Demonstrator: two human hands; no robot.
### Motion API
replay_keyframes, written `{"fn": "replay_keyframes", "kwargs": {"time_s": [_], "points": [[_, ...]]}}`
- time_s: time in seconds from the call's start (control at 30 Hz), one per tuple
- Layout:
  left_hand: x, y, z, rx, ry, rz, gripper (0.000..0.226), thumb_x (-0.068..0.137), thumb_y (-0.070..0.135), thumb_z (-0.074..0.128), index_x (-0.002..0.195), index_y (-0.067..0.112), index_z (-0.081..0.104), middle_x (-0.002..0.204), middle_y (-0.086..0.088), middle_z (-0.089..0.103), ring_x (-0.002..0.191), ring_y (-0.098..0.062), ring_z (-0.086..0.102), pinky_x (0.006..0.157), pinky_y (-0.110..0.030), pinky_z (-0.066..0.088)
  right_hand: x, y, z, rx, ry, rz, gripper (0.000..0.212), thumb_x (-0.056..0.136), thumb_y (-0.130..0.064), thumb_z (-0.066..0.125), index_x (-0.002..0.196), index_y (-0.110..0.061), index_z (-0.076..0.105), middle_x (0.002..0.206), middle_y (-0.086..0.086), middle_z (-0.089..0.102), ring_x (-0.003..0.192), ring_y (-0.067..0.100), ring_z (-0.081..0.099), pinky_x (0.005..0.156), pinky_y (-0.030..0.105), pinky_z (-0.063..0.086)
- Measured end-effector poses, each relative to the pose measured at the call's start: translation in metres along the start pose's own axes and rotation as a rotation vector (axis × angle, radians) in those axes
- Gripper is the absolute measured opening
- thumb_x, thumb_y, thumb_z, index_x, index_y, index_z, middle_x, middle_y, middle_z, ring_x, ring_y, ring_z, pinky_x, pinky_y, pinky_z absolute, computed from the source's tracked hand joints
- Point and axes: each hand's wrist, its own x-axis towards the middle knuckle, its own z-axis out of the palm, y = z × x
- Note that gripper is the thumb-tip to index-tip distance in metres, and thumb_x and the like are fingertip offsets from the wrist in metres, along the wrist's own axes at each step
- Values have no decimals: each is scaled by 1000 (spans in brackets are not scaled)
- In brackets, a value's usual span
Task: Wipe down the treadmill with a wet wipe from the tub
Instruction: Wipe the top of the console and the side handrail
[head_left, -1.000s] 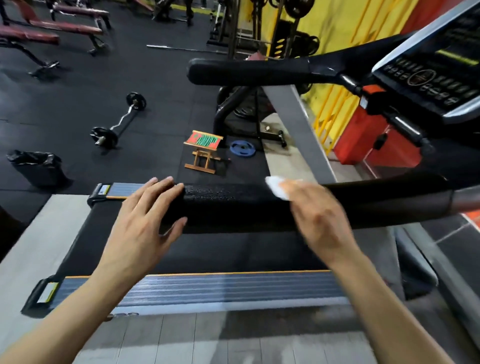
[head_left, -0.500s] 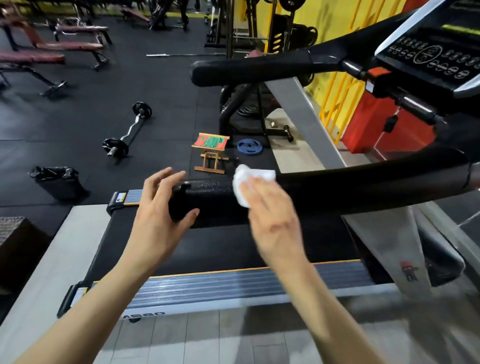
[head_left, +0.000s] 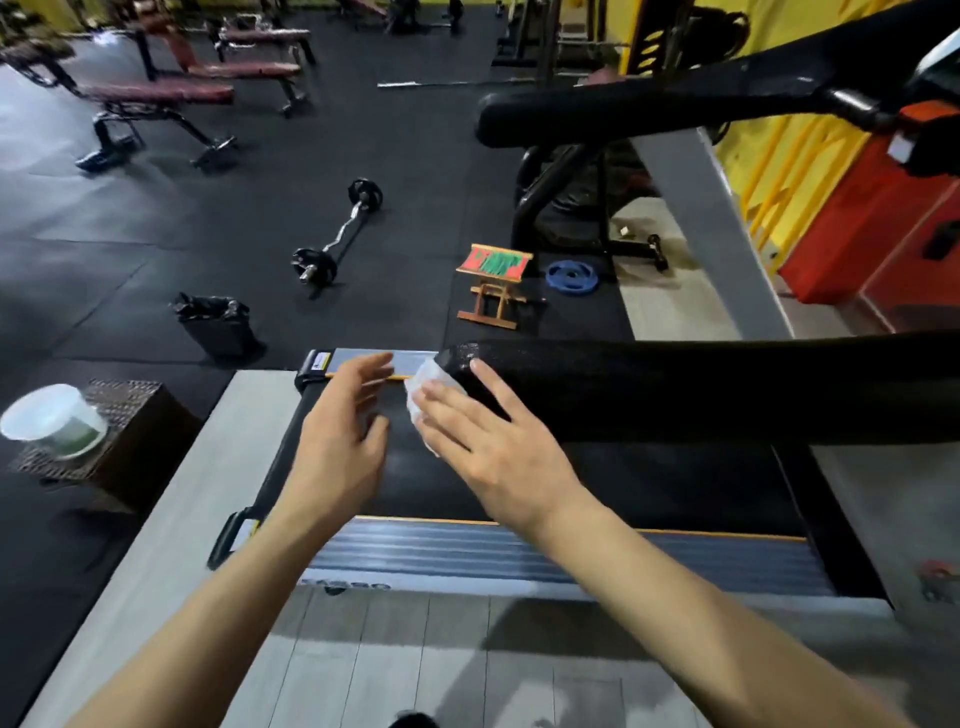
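Note:
The treadmill's near black handrail (head_left: 675, 389) runs across the middle, above the dark belt (head_left: 649, 483). My right hand (head_left: 488, 452) presses a white wet wipe (head_left: 422, 379) against the rail's left end, fingers spread and fairly straight. Just left of that rail end my left hand (head_left: 337, 447) hovers with relaxed fingers and touches nothing. The white wipe tub (head_left: 52, 421), lid on, stands on a wicker stool (head_left: 135, 431) at the far left. A second handrail (head_left: 597, 117) crosses higher up.
A black bin (head_left: 215, 325), a barbell (head_left: 337, 239), a small folding stool (head_left: 493, 286) and a blue weight plate (head_left: 571, 275) lie on the dark gym floor beyond the treadmill. Weight benches (head_left: 156, 93) stand at the back left.
My right hand slid the wipe leftward along the near handrail to its end. My left hand came off the rail end and moved left. The view swung left, bringing the tub into sight.

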Motion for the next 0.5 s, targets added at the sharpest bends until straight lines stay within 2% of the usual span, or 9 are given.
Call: {"fn": "replay_keyframes", "kwargs": {"time_s": [0.07,0.2,0.27,0.33,0.4,0.5], "points": [[11,-4,-8,-17,-7,45,64,87,-18,46,135,24,52,130,6,62,125,-4,57,110,-22,43,-19,2,-4,0,44,77,36,106,-6,40,134,-6,63,149,9,52,145,23,41,119,57,27],[35,-8,-16,-1,-126,163,51,95,-5,50,135,27,54,129,13,61,125,-2,57,107,-33,47,-55,11,-26,-42,244,377,32,103,-3,50,129,-10,68,142,4,60,136,20,52,112,51,40],[47,-4,-16,20,-227,249,49,98,1,51,138,30,53,132,14,58,124,0,55,105,-24,45,-62,6,-30,-107,350,668,36,97,3,51,125,-10,70,136,7,63,127,26,59,108,46,43],[56,4,-15,52,-340,395,51,99,3,51,141,30,52,136,15,55,124,-3,53,103,-15,41,-60,0,-25,-124,532,1017,41,91,6,49,124,-8,70,131,12,63,120,31,61,104,45,45],[61,4,-13,59,-433,513,51,98,1,50,142,26,54,138,12,56,126,-8,55,102,-22,45,-45,-11,-16,-71,711,1239,44,89,4,50,127,-5,68,127,14,61,119,29,59,102,47,47],[70,-3,-15,66,-477,566,50,98,2,54,144,22,54,141,12,55,131,-8,53,111,-32,44,-9,-38,-5,111,779,1280,38,100,-17,49,132,-3,64,130,16,54,123,29,56,106,47,45]]}}
